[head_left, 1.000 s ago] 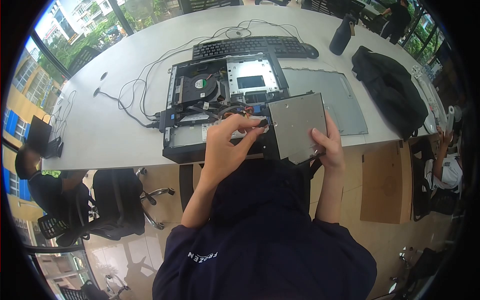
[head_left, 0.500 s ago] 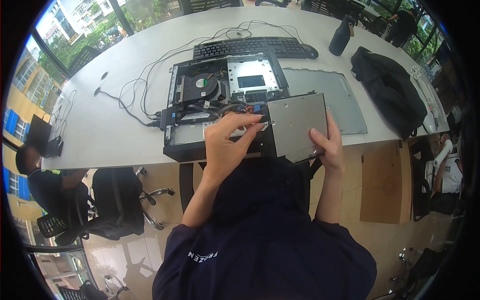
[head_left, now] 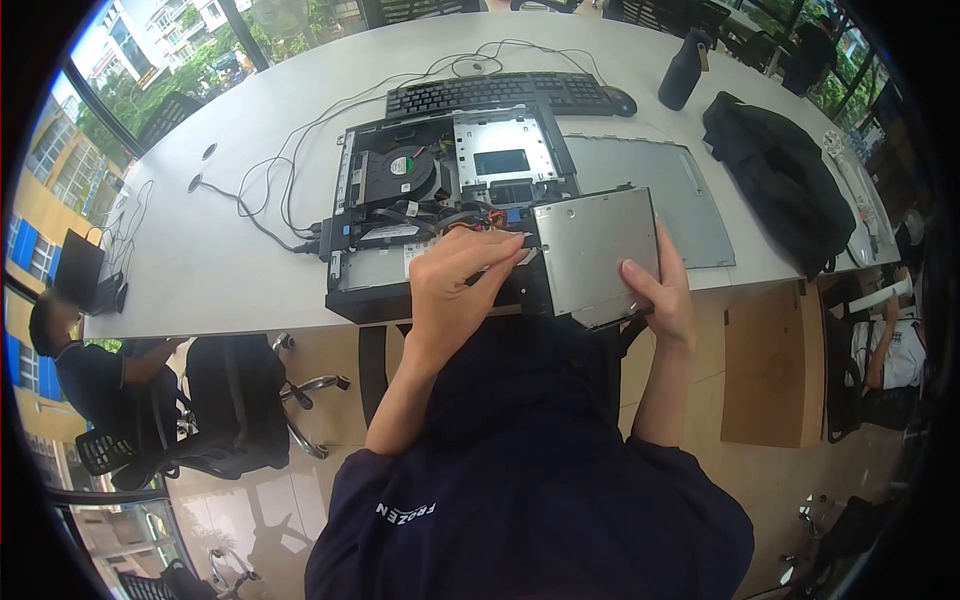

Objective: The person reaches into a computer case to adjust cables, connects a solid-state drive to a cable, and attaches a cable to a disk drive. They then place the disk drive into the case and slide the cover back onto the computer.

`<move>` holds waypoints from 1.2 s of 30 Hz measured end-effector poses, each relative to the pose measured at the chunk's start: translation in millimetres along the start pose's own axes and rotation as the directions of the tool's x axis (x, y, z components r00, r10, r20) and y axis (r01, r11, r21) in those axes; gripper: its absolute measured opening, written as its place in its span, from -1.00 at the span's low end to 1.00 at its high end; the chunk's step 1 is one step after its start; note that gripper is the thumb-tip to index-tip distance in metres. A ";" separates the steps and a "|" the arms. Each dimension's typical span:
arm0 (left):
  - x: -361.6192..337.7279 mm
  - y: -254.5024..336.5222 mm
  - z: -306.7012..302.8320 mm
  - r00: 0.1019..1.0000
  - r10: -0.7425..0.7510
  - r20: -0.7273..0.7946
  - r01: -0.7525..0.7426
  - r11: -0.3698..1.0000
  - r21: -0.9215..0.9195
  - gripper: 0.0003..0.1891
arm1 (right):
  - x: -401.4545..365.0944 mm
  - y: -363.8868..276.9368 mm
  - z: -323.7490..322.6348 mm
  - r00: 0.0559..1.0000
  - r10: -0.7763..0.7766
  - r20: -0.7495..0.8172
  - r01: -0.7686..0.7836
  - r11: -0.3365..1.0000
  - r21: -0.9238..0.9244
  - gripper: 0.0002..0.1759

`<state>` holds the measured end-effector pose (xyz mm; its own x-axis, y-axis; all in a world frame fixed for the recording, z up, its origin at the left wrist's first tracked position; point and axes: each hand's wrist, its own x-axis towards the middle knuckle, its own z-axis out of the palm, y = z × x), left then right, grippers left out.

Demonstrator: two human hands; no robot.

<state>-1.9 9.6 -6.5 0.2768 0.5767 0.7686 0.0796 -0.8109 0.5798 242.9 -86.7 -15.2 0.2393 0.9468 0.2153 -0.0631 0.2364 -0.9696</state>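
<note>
An opened black desktop computer case [head_left: 370, 275] lies on the white table [head_left: 230, 260], its fan and metal brackets exposed. My right hand [head_left: 663, 290] grips a flat grey optical drive [head_left: 595, 250] by its near right edge, holding it tilted over the case's right end. My left hand [head_left: 455, 285] pinches at the black connector and cable on the drive's left edge, fingertips touching it.
A black keyboard [head_left: 500, 92] and tangled cables lie behind the case. The grey side panel [head_left: 690, 190] rests to the right, beside a black bag [head_left: 780, 180] and dark bottle [head_left: 682, 70]. Other people sit at the far left and right. A black chair stands below the table.
The drive has shifted slightly to the right in my right hand. My left fingers have curled a little closer onto the connector at its left edge.
</note>
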 end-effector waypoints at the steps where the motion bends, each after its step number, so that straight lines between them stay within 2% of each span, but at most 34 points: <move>1: -0.1 -0.2 0.6 1.000 -0.001 0.001 0.001 1.000 -0.001 -0.80 | 0.5 0.8 -1.8 1.000 0.001 -0.001 -0.001 1.000 0.000 -0.21; 3: -0.3 -0.6 2.1 0.998 0.059 0.013 -0.060 0.996 0.061 -0.79 | 1.5 2.7 -4.0 0.999 -0.037 0.005 0.038 0.998 -0.042 -0.22; 7: -0.6 -1.3 4.2 0.991 0.133 0.006 -0.132 0.980 0.151 -0.77 | -3.0 -7.9 -0.4 0.999 -0.034 0.001 0.034 0.998 -0.062 -0.23; 9: -1.1 -3.8 4.5 0.970 0.239 0.036 -0.241 0.946 0.218 -0.74 | -4.1 -11.8 -0.2 1.000 -0.019 0.002 0.019 0.998 -0.062 -0.25; 10: -1.2 -4.4 4.9 0.970 0.239 0.036 -0.241 0.946 0.219 -0.74 | -4.3 -13.0 -0.5 1.000 -0.019 0.002 0.019 0.998 -0.061 -0.25; 15: -2.4 -6.9 6.2 0.943 0.323 0.084 -0.333 0.891 0.307 -0.71 | -8.3 -23.4 1.0 0.993 0.119 -0.008 -0.119 0.992 -0.045 -0.29; 19: -2.4 -7.0 5.1 0.945 0.320 0.067 -0.325 0.899 0.294 -0.68 | -8.2 -22.1 11.5 0.997 0.070 -0.041 -0.070 0.998 0.011 -0.32; 21: -2.9 -6.4 3.9 0.950 0.301 0.080 -0.311 0.896 0.318 -0.65 | -8.0 -19.0 10.2 0.992 0.129 -0.012 -0.129 0.991 0.028 -0.35; 25: -2.5 -6.5 3.8 0.944 0.317 0.092 -0.330 0.896 0.296 -0.64 | -7.7 -17.6 11.6 0.993 0.114 -0.020 -0.113 0.993 0.034 -0.38; 27: -3.0 -4.3 4.3 0.955 0.294 0.047 -0.293 0.897 0.331 -0.64 | -9.3 -21.4 16.8 0.987 0.159 -0.014 -0.158 0.985 0.069 -0.38; 33: -4.8 -6.2 7.1 0.945 0.327 -0.024 -0.305 0.903 0.303 -0.63 | -5.2 -15.3 16.2 0.990 0.141 -0.003 -0.140 0.986 0.092 -0.39; 36: -3.9 -6.0 3.9 0.945 0.326 0.008 -0.313 0.902 0.297 -0.63 | -4.4 -15.2 19.4 0.987 0.160 -0.008 -0.159 0.983 0.090 -0.40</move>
<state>0.2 11.9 -14.1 0.2955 0.2803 0.9133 0.2694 -0.9416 0.2019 224.0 -90.3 0.8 0.2343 0.9705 0.0564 -0.1870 0.1019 -0.9771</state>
